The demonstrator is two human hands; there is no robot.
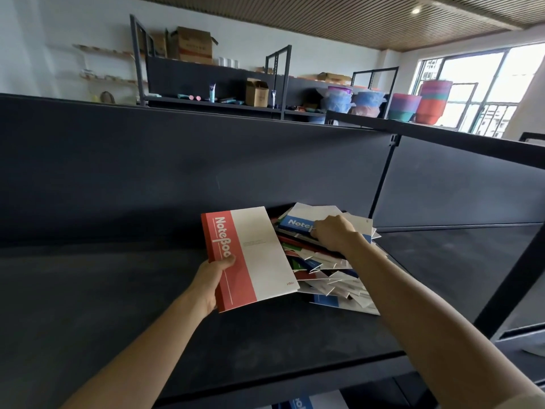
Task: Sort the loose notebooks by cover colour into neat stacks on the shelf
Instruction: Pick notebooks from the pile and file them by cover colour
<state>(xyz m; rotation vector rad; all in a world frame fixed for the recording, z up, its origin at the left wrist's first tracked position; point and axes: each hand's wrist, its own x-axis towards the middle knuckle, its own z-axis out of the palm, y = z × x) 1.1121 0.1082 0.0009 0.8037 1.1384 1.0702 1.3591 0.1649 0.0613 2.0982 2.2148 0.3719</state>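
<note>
While the left hand (211, 278) grips a red notebook (250, 255), thumb just past "NoteBoo", the right hand (334, 231) curls its fingers into the pile (330, 278) beside "Note" on a blue notebook (298, 221). What they hold is unclear.

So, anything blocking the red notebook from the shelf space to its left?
Nothing visible. The left hand grips the red-and-white paper notebook over the dark shelf board; the jumbled notebook pile lies to its right, under the right hand.
</note>
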